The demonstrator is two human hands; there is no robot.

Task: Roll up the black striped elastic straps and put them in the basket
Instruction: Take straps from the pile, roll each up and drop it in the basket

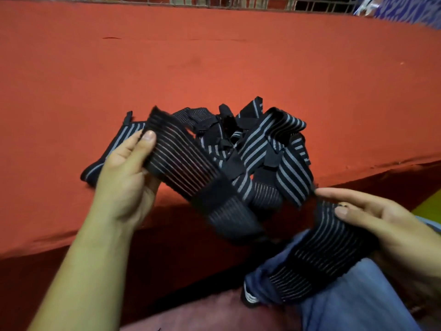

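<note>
We pinch one strap (191, 168) at its ends, left hand (124, 177) high and right hand (372, 223) low over our lap, with the strap pile (274, 139) just beyond on the red cloth (214, 68).

Red cloth-covered surface (214, 68) fills most of the view, brightest at its middle, dimmer toward the far edge. Thin dark crease (112, 38) on its far left part. Wire grid (238, 1) runs along behind the surface. Blue printed sheet (405, 8) past its far right corner. Front drop of the surface in deep shadow. Yellow-green patch (429, 206) off its right end. Pinkish floor (202, 314) below its near edge.
</note>
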